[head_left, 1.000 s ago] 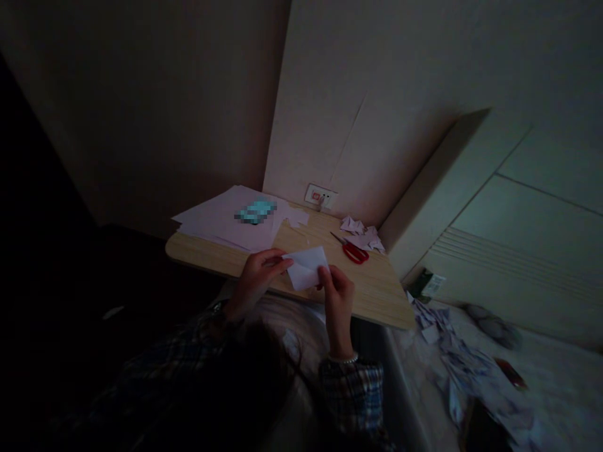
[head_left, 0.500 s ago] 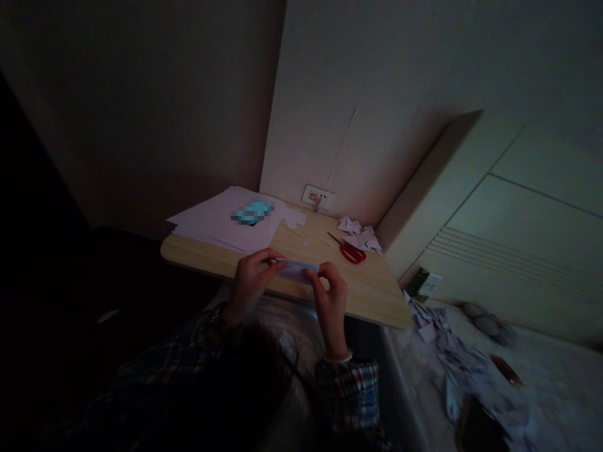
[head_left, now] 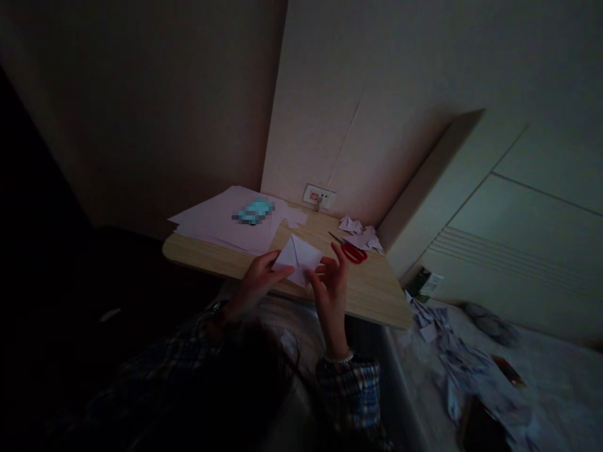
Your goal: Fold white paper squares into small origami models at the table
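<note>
the folded white paper (head_left: 298, 256) is held just above the near edge of the table (head_left: 377, 292), tilted so that its creased face, with folds meeting at a point, shows to the camera. the left hand (head_left: 260, 276) pinches the paper's left edge between thumb and fingers. the right hand (head_left: 330, 282) is at the paper's lower right side, its fingers loosely spread and pointing up, the thumb touching the paper's edge.

on the light wooden table, red-handled scissors (head_left: 351, 251) lie just beyond the right hand, apart from it. behind them, against the wall, is a small heap of folded paper pieces (head_left: 360, 236). a stack of white sheets (head_left: 221, 223) covers the table's far left corner, with a blurred teal thing (head_left: 254, 211) lying on it. a wall socket (head_left: 319, 197) is just above the table's back edge. to the right, more paper scraps (head_left: 447, 351) are strewn over the bed (head_left: 556, 376). both sleeves are plaid, and the room is dim.
</note>
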Demonstrator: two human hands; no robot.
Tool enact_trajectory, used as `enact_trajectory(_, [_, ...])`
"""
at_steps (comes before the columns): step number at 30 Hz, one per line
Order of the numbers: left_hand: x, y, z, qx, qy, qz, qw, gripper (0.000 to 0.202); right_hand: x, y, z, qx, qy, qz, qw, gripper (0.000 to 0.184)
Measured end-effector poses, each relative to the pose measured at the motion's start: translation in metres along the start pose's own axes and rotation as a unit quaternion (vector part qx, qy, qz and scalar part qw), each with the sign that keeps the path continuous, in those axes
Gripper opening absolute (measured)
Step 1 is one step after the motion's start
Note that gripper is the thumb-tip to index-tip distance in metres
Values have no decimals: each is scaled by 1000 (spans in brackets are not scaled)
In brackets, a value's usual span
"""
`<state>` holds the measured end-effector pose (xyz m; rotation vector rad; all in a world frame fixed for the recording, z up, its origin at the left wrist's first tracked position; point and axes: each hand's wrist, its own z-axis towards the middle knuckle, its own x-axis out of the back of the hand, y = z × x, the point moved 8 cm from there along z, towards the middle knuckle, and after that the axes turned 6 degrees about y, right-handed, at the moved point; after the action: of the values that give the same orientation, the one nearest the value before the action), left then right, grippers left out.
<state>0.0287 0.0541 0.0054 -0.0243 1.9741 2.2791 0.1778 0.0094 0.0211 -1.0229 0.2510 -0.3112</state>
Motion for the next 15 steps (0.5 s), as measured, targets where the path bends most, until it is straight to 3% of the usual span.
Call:
enact_trajectory(6, [-3, 2, 1, -18, -15, -4, 1000, 36, -6, -5, -3, 16, -40, -60, 997, 44])
enact_trajectory(15, [10, 5, 2, -22, 59, -68, 996, 44, 0, -5, -1, 19, -17, -17, 1000, 25])
